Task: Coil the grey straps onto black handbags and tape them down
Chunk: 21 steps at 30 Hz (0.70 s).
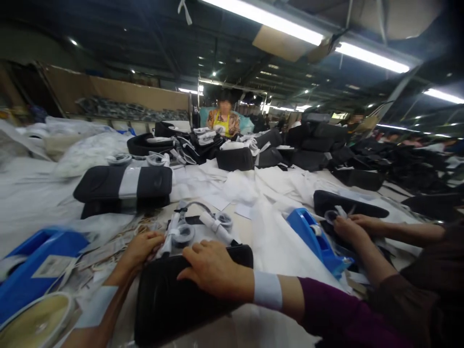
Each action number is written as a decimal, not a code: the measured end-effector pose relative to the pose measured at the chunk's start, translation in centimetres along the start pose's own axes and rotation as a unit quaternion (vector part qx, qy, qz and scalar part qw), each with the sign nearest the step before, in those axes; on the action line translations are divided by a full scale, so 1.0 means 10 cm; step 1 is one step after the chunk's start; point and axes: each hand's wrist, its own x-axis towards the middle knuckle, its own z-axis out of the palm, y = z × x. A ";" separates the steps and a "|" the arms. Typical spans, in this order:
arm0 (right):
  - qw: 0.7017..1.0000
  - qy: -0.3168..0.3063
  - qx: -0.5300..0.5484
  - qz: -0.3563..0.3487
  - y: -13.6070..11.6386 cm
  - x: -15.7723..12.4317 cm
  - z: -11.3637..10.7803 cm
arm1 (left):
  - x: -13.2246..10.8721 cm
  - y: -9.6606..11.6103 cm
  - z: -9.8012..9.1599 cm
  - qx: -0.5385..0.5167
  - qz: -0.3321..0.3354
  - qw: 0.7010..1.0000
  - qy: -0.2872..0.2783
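A black handbag (192, 295) lies tilted in front of me. Its handle (217, 228) is wrapped in white paper, with rings (183, 234) in clear wrap beside it. My right hand (213, 270) grips the bag's upper edge, thumb on the front face and fingers over the top. At the bag's upper left corner, my left hand (143, 249) has its fingers pinched together next to the wrapped handle end. What lies between those fingertips is hidden. Both wrists carry a pale band or strip.
Blue tape dispensers stand left (43, 261) and right (315, 237). Tags with cords (108, 251) lie beside my left hand, above a tape roll (39, 321). Stacked black bags (123, 186) sit beyond. At right a co-worker's hands (350, 227) handle another bag; another person sits across.
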 end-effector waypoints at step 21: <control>0.724 -0.071 0.565 0.390 1.56 -0.43 0.36 | 0.14 0.02 -0.09 0.004 0.030 0.998 -0.055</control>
